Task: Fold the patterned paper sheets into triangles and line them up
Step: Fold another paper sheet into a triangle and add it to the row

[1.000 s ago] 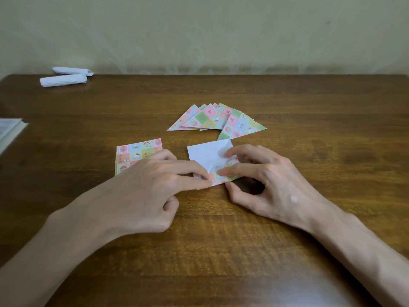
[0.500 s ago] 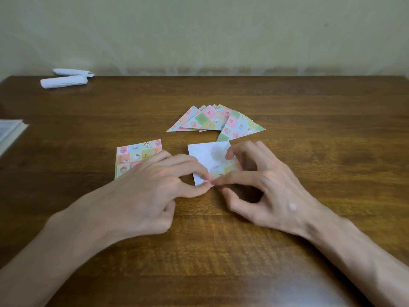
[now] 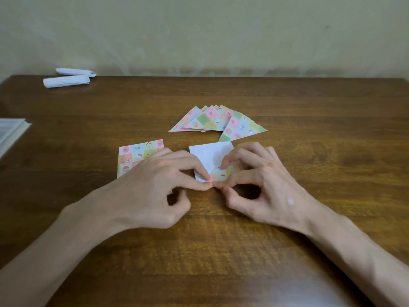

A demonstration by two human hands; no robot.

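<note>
On the table [image 3: 221, 258], the sheet's [image 3: 205, 154] near corner is being pinched by left grip [image 3: 155, 187] and right grip [image 3: 263, 187] and rolled further over than a second ago; fold progressing.

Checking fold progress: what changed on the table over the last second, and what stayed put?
The left hand and right hand pinch the sheet at its near corner and have rolled it farther up, baring more pattern; the right fingers arched up. The folded triangles and unfolded stack stayed put.
</note>
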